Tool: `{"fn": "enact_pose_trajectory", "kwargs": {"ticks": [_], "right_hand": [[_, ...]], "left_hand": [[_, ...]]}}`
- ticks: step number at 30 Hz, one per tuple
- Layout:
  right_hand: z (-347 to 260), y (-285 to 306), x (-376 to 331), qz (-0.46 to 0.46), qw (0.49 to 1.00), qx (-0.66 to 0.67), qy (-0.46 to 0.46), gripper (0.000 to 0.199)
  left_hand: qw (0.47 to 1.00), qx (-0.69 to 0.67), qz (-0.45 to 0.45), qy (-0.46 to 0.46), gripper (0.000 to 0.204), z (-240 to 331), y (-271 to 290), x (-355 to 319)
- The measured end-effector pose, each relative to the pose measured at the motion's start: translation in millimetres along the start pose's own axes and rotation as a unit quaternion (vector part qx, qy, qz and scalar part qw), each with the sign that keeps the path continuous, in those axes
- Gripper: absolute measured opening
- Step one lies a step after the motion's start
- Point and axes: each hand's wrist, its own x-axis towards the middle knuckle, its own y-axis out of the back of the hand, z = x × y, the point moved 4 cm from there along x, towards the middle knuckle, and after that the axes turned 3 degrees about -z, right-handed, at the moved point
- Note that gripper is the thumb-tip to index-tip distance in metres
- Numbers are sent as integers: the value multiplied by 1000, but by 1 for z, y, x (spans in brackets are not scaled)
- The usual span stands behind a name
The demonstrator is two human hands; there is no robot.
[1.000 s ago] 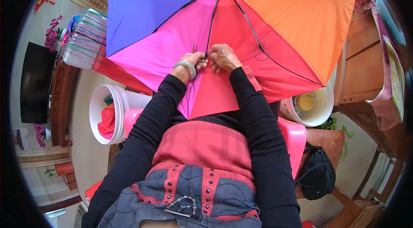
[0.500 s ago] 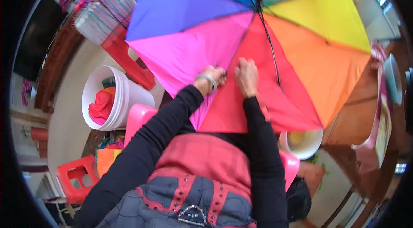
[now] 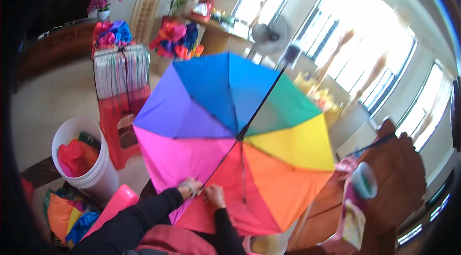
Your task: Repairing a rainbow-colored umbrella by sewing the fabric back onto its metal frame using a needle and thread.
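An opened rainbow umbrella (image 3: 269, 106) spreads in front of me, its inner side and dark ribs facing me. Its thin shaft slants to the upper right and ends in a dark handle (image 3: 291, 54). My left hand (image 3: 191, 186), with a pale bangle at the wrist, is closed on the umbrella at the rib between the pink and red panels. Just right of it, my right hand (image 3: 214, 196) is closed in front of the red panel. What its fingers hold is too small and blurred to make out.
On the left stand a white bucket (image 3: 91, 173) with coloured cloth and a red stool (image 3: 113, 130) bearing a strapped bundle (image 3: 122, 70). Folded coloured fabric (image 3: 62, 216) lies below. To the right are a wooden bench (image 3: 389, 178) and a pale bowl (image 3: 364, 180). A fan (image 3: 271, 36) stands behind.
The view has tipped up, so the whole umbrella, its handle and the windows now show. Both hands appear lower and further left in view, still close together at the pink and red panels.
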Motion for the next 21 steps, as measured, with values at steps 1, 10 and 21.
{"fn": "enact_pose_trajectory", "kwargs": {"ticks": [1,10,21], "right_hand": [[3,0,0,-42,998,-30,22,18],[65,13,89,-5,969,-211,126,31],[50,5,55,10,921,-371,122,28]], "left_hand": [[994,65,-34,-82,21,-5,-3,8],[987,89,-30,-128,19,25,-4,23],[760,485,-73,-427,20,4,-33,136]]}}
